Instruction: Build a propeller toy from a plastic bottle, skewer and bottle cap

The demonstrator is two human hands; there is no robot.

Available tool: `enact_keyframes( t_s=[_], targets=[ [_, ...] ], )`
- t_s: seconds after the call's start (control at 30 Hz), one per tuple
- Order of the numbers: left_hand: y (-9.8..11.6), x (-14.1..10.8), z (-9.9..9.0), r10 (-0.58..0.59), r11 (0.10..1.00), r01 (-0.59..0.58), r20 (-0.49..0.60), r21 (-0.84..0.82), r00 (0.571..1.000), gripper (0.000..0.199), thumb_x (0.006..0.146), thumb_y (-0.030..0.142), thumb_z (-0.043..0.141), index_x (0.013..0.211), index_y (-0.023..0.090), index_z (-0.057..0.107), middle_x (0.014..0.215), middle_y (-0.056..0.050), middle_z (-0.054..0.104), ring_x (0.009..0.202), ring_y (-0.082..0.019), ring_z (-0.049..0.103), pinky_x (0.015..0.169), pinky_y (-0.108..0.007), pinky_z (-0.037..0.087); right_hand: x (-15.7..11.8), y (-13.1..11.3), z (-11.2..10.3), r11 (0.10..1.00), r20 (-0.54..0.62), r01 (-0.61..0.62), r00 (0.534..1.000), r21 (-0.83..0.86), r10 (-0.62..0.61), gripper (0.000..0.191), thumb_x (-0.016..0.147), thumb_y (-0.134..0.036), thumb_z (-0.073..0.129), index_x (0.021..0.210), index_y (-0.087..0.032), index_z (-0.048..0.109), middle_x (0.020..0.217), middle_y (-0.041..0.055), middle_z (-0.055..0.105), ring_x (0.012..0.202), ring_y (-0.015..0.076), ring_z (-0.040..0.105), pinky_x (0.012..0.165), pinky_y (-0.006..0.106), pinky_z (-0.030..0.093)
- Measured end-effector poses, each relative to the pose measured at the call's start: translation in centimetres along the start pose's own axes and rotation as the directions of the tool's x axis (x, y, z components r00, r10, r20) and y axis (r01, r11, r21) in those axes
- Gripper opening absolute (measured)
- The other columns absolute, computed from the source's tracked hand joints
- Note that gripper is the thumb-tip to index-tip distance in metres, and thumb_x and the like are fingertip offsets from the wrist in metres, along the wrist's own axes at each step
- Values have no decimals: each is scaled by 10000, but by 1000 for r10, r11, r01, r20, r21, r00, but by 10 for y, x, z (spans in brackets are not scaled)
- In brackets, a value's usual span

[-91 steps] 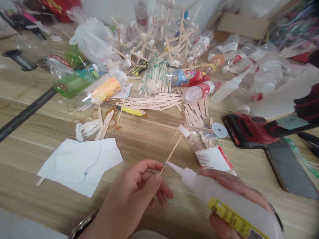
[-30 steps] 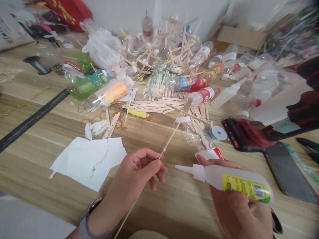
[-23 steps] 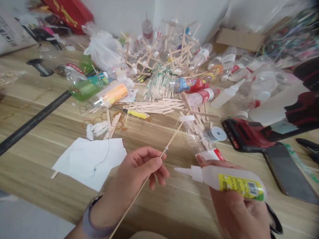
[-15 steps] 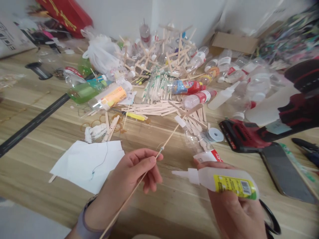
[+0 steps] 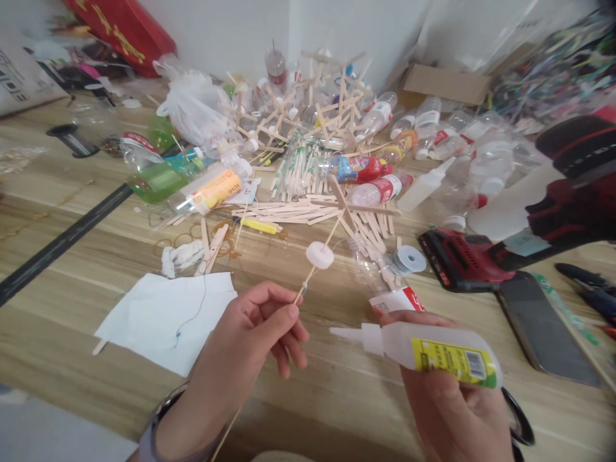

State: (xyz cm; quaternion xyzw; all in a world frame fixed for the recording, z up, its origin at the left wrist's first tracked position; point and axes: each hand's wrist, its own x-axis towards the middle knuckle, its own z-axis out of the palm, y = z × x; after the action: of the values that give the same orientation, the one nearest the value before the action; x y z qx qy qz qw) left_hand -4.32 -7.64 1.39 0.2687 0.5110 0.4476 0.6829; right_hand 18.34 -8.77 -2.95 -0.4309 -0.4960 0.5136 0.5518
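Between thumb and fingers, my left hand (image 5: 262,333) pinches a thin wooden stick (image 5: 312,273). A white disc (image 5: 320,255) sits on the stick beyond my fingertips, and crossed flat wooden sticks (image 5: 347,206) are at its far end. A small knot of thread (image 5: 303,288) shows close to my fingertips. My right hand (image 5: 452,398) is wrapped round a glue bottle (image 5: 445,350) with a yellow label, held sideways. Its nozzle points left, apart from the stick. White paper (image 5: 168,317) with a thread on it lies left of my left hand.
A red and black power tool (image 5: 462,260) and a phone (image 5: 546,327) lie on the right. A thread spool (image 5: 410,259) is near the glue bottle. A yellow cutter (image 5: 260,225), loose wooden sticks (image 5: 289,210) and plastic bottles (image 5: 216,190) spread across the back.
The stick has turned in my left hand, so the white disc now shows its broad face and the crossed sticks are angled differently. The whole view has shifted slightly.
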Motion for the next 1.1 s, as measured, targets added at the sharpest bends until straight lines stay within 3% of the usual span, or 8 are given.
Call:
enact_keyframes(
  t_s=[0.13, 0.33, 0.47, 0.6, 0.77, 0.83, 0.93, 1.1],
  targets=[
    [-4, -2, 1, -80, 995, 77, 43, 65, 996, 180, 804, 329, 658, 840, 178, 567, 592, 35, 647, 432, -104, 619, 384, -160, 435, 2, -5, 7, 1000, -44, 2, 999, 23, -1, 352, 773, -416, 733, 1090, -275, 671, 1065, 106, 711, 1034, 310, 663, 864, 470, 561],
    [-9, -3, 4, -180, 980, 170, 93, 101, 979, 208, 809, 358, 644, 857, 185, 539, 560, 51, 628, 410, -110, 616, 388, -171, 444, 9, -14, 20, 907, 113, -230, 973, 352, 203, 368, 799, -536, 659, 1086, -308, 691, 1003, 83, 721, 929, 289, 701, 791, 491, 601],
    [-9, -5, 7, -212, 972, 198, 111, 123, 971, 195, 814, 348, 635, 859, 178, 550, 560, 55, 625, 416, -104, 615, 406, -175, 457, 11, -17, 29, 869, 179, -304, 951, 390, 252, 390, 786, -566, 648, 1083, -318, 700, 974, 84, 729, 872, 287, 706, 719, 478, 616],
    [-9, -7, 7, -221, 970, 206, 115, 130, 968, 243, 815, 333, 642, 976, 166, 569, 565, 30, 660, 440, -112, 625, 436, -185, 468, 13, -18, 34, 852, 176, -300, 953, 428, 248, 358, 795, -559, 642, 1059, -325, 708, 951, 70, 730, 868, 278, 703, 737, 488, 614],
    [-9, -7, 5, -244, 969, 234, 137, 83, 960, 524, 801, 319, 666, 1268, 148, 504, 582, 4, 697, 472, -137, 651, 457, -207, 472, 13, -20, 31, 892, -42, -142, 983, 428, 176, 366, 745, -560, 700, 996, -296, 736, 933, 38, 717, 877, 236, 695, 877, 440, 590],
    [-9, -7, 5, -247, 968, 238, 130, 77, 960, 502, 785, 320, 678, 1229, 123, 548, 570, 1, 696, 469, -137, 648, 463, -214, 475, 12, -21, 27, 919, -45, -114, 989, 378, 141, 370, 736, -557, 711, 1005, -303, 730, 944, 33, 714, 899, 228, 690, 966, 434, 539],
    [-8, -7, 5, -235, 971, 228, 105, 77, 966, 447, 779, 319, 691, 1165, 115, 596, 602, -11, 718, 517, -138, 667, 509, -222, 497, 9, -21, 22, 950, 43, -127, 992, 287, 119, 381, 754, -544, 702, 1051, -306, 710, 937, 50, 721, 931, 243, 686, 1012, 458, 492],
    [-6, -5, 3, -233, 970, 225, 81, 89, 969, 351, 766, 328, 710, 1050, 130, 649, 696, -43, 758, 633, -168, 711, 596, -251, 526, 10, -17, 16, 974, 5, -100, 995, 203, 101, 364, 791, -525, 669, 1092, -321, 684, 1006, 66, 713, 928, 259, 687, 816, 398, 586]
  ],
)
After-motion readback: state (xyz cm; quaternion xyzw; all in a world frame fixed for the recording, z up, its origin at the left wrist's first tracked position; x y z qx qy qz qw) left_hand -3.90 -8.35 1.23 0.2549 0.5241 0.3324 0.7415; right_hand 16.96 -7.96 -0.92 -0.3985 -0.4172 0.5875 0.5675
